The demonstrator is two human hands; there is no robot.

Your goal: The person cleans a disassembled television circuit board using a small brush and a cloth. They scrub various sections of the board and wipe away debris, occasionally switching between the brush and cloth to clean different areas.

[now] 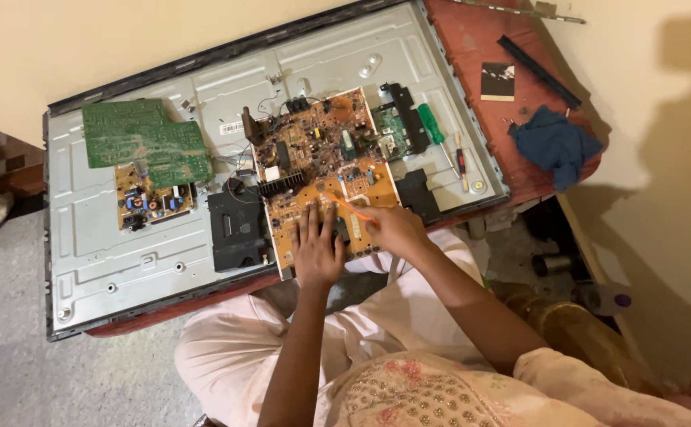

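Pressing our left hand [316, 251] flat, fingers spread, on the near edge of the large orange-brown circuit board [325, 170], we steady it while our right hand [397, 229] works just beside. The right grip is closed around a thin orange-handled tool [349, 207], its tip angled down onto the board's lower middle; what kind of tool it is we cannot tell. The left grip holds nothing, only bearing down with an open palm.

The board lies on the grey metal back panel of a flat television [124, 253], which rests face down on a red-brown surface [480, 47]. To the left on the panel sit a green circuit board [147, 142] and, touching its lower edge, a smaller tan power board [149, 202]. A black plastic block [237, 229] lies between that and our board. To the right lie a green-handled screwdriver [432, 126] and a red-and-black-handled screwdriver [461, 162], with a crumpled blue cloth [555, 144] and a black strip [537, 71] further off on the surface.

We judge the step in hand to be probing or working at one spot on the orange-brown board. The next move calls for a steady tip, light pressure, and the left palm keeping the board from sliding on the smooth metal.
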